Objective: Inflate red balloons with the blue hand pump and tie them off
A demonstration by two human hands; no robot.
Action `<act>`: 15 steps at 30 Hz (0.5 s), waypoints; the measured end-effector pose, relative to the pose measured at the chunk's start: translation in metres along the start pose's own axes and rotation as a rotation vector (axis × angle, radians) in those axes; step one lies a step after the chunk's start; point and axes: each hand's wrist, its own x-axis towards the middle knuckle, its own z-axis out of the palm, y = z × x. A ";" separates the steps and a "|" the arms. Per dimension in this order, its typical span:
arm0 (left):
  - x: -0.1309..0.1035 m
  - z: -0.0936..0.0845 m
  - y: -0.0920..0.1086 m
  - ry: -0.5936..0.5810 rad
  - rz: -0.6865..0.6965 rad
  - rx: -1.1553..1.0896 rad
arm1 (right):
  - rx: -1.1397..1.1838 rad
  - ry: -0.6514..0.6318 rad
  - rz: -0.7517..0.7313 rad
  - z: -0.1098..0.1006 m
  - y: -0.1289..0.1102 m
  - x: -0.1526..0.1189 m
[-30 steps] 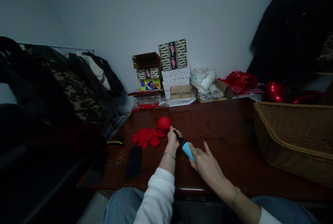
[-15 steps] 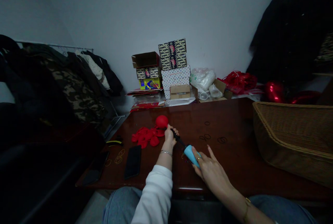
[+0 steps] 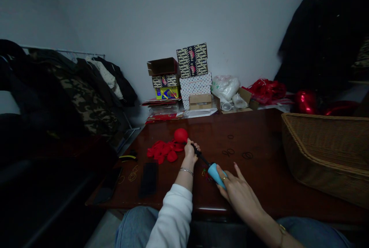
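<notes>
My left hand (image 3: pixel 190 150) is closed around the black nozzle end of a hand balloon pump and the neck of a red balloon (image 3: pixel 181 135). That balloon is partly inflated and round. Around the light-blue barrel of the balloon pump (image 3: pixel 216 174) the fingers of my right hand (image 3: pixel 239 190) are wrapped, its index finger raised. A dark rod shows between the barrel and my left hand. Flat red balloons (image 3: pixel 163 151) lie in a pile left of my left hand. Small coloured bands (image 3: pixel 205 174) sit beside the barrel, partly hidden.
Dark rubber bands (image 3: pixel 247 155) lie right of the pump on the brown table (image 3: pixel 259 133). A phone (image 3: pixel 149 178), yellow bands (image 3: pixel 133 173) and a yellow-black tool (image 3: pixel 128 157) are at left. A wicker basket (image 3: pixel 323 167) stands at right; stacked boxes (image 3: pixel 195 86) are behind.
My right hand has drawn the blue barrel back toward me and slightly right, so more of the dark rod shows. The left hand still holds the balloon at the nozzle.
</notes>
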 end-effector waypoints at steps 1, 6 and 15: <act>-0.001 0.000 -0.001 0.002 0.000 0.003 | -0.006 -0.010 0.003 0.001 -0.002 0.006; -0.005 0.003 -0.007 -0.007 -0.018 0.043 | -0.066 -0.027 0.021 0.010 -0.012 0.035; -0.003 -0.002 -0.008 0.026 -0.020 0.038 | -0.018 -0.007 0.041 0.009 -0.016 0.029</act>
